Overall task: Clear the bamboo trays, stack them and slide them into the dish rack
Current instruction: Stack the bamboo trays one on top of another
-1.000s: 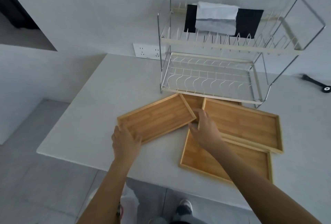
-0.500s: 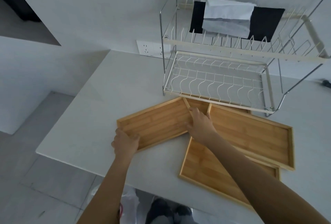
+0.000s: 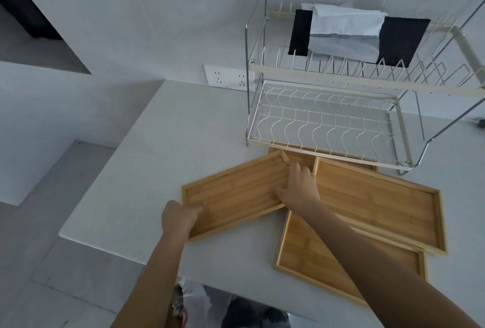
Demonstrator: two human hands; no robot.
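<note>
Several empty bamboo trays lie on the white table in front of a two-tier wire dish rack (image 3: 325, 128). The left tray (image 3: 236, 191) lies at an angle. My left hand (image 3: 179, 216) grips its near left corner, thumb inside the rim. My right hand (image 3: 299, 188) holds its right end, fingers over the edge. A right tray (image 3: 378, 201) overlaps a near tray (image 3: 309, 251), which my right forearm partly hides. Another tray (image 3: 301, 155) shows partly beneath the rack's front.
Black and white cloths (image 3: 351, 33) hang on the rack's upper tier; the lower tier holds nothing. A wall socket (image 3: 228, 79) sits left of the rack. The table edge (image 3: 110, 246) runs close to my body, with floor below.
My left hand has closed on the left tray's near corner, and my right hand has shifted onto its right end. The camera has moved closer to the rack.
</note>
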